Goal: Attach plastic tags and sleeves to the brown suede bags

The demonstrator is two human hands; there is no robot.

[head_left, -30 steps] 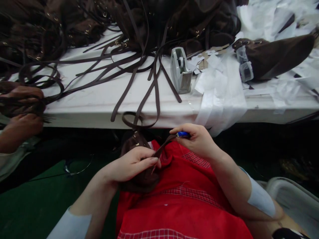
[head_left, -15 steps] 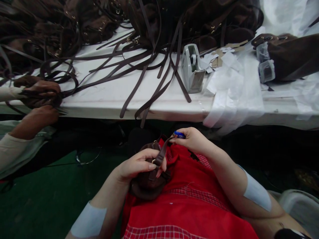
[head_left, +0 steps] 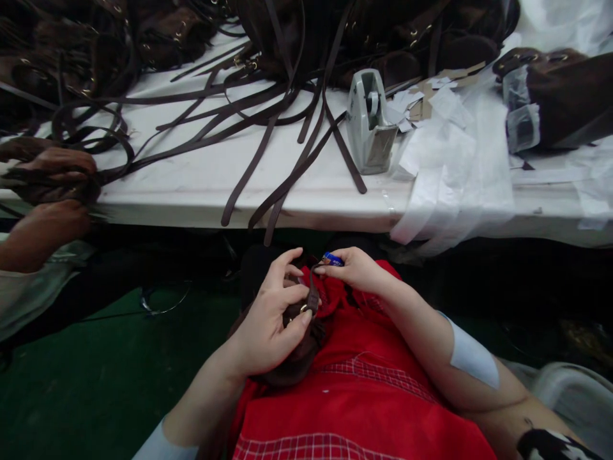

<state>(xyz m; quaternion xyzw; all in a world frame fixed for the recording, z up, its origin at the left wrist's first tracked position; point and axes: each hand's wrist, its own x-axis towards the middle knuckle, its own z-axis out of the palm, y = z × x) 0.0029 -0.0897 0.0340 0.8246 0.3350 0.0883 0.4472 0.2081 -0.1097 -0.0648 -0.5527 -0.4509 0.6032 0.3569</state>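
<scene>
Currently, left hand: the left hand (head_left: 272, 326) is half open, forefinger lifted and fingers spread; thumb tip against the strap (head_left: 313, 292) at the gold ring (head_left: 303, 308); firm pinch or light touch, cannot tell.
Right hand: the right hand (head_left: 352, 268) is closed in a thumb-and-finger pinch, has a blue item (head_left: 332, 259) with the strap's far end at its tips; blue item mostly covered, type unclear.
Strap position: in the gap between the hands, over the lap; long axis runs away from the body, slightly bowed, ring end at left thumb, far end at right fingertips. Both hands touching or next to it; left nearer the ring, right nearer the tip.
Brown bag: the small brown bag (head_left: 297, 369) sits on the lap, below and behind left hand, partly hidden by it, against the red apron (head_left: 383, 396).
Surface: white surface (head_left: 182, 207) beyond the hands, bearing loose straps (head_left: 258, 163), a tape dispenser (head_left: 366, 124) and white sheets (head_left: 454, 185).
Co-worker: another person's hands (head_left: 60, 220) at far left, on dark material.
</scene>
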